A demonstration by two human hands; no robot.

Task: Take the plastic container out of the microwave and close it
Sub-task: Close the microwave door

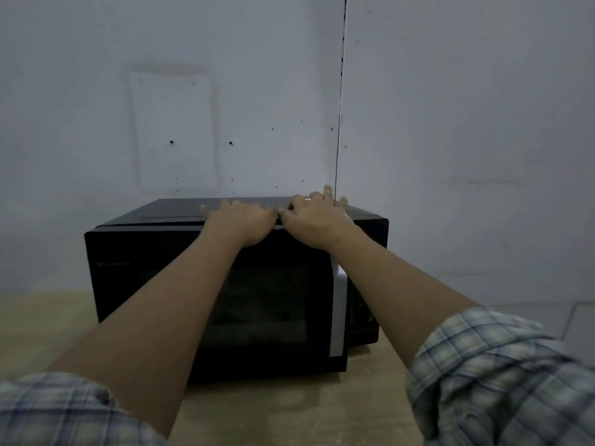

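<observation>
A black microwave stands on a wooden counter against a white wall. Its door, with a dark window and a silver vertical handle, looks shut or nearly shut. My left hand rests palm down on the front top edge of the microwave, fingers spread. Beside it, touching it, my right hand also lies flat on the top, fingers reaching toward the back. Neither hand holds anything. The plastic container cannot be seen; the window is too dark to show the inside.
The light wooden counter runs in front of and around the microwave. White walls meet in a corner just behind its right side. A tiled floor shows at the far right.
</observation>
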